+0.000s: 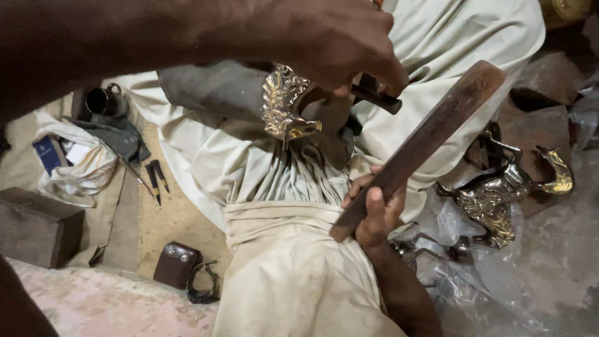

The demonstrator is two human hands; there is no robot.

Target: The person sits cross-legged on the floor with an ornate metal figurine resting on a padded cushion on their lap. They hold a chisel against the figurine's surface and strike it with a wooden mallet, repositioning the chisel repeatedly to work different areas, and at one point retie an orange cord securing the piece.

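Wooden bat (pixel 419 146) gripped in right hand (pixel 373 212); left hand (pixel 331 43) pinching dark punch (pixel 376 98) over brass figure (pixel 284 103).

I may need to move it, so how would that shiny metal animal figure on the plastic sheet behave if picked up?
The metal figure looks stiff and probably heavy for its size. Its polished surface may be slippery, and lying on crinkled plastic sheet it could slide.

Left hand (pixel 337 47) gripping dark punch (pixel 376 98) over brass bird figure (pixel 284 103), right hand (pixel 374 212) gripping wooden bar (pixel 424 140)
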